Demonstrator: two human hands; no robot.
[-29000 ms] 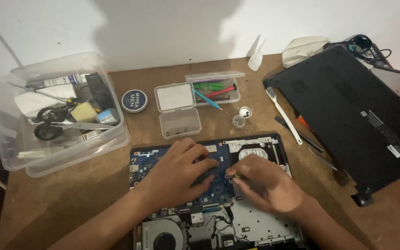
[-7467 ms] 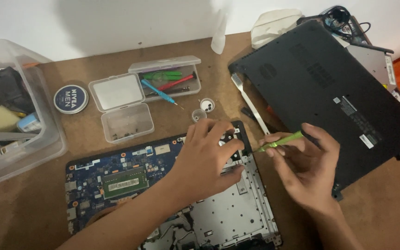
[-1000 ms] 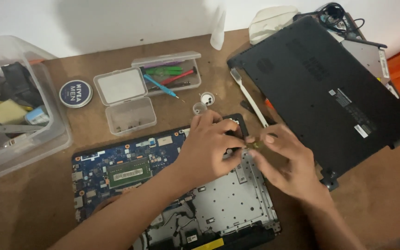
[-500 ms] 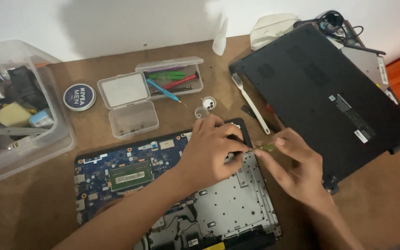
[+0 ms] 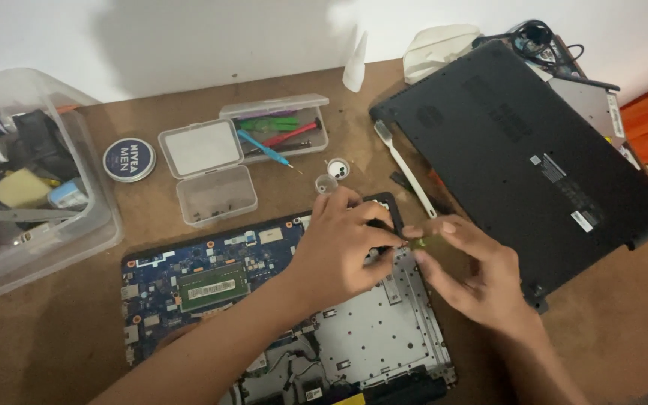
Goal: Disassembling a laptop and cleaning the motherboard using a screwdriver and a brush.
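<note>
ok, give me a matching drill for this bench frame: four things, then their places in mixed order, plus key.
Things:
1. round blue tin
2. black laptop bottom cover
3. white plastic pry tool
4. green-handled screwdriver

Places:
A. pinched in the right hand, beside the left hand
B. on the desk between the clear storage bin and the small clear parts box
C. lying along the cover's left edge
D. at the right of the desk, upside down

Pairs: 1-B, 2-D, 3-C, 4-A
</note>
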